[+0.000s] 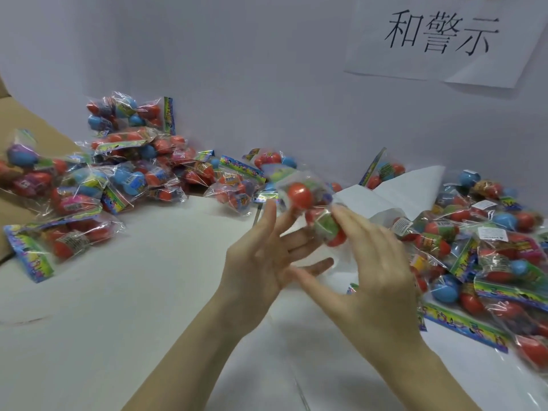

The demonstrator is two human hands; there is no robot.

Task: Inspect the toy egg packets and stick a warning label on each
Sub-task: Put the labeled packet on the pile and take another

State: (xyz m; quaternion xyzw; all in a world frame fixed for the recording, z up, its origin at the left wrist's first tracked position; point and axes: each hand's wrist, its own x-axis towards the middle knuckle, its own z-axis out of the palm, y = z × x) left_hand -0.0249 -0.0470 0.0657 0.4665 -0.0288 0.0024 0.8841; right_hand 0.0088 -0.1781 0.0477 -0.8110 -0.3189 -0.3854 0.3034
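1. Head view, grip relation: held packet [314, 209] raised above the white table [148, 277] between both hands, just past the fingertips. Left hand [261, 256] under and to the left, fingers spread and nearly straight, supporting rather than clasping. Right hand [367, 256] on the right side, fingers extended against the wrapper; a pinch by the hidden thumb could not be confirmed. Both hands touching the packet; neither clearly nearer.

2. Head view, axis and heading: long axis tilted, from upper left and farther away to lower right and nearer. Red egg [300, 194] at the far upper end; second red egg [338, 237] at the near lower end by the right fingers, with a green band between. Printed header end blurred, so heading uncertain. No white label discernible on the visible face.

3. Head view, surroundings: unlabelled-looking pile [118, 173] well apart at left; right pile [489, 247] just beside the right hand, several packets bearing white labels [490, 233]. White sheet [400, 191] behind the held packet. Wall sign [441, 34] above.

4. Judgement: probable inspection step; labelling likely to need a flat face turned toward the right hand.
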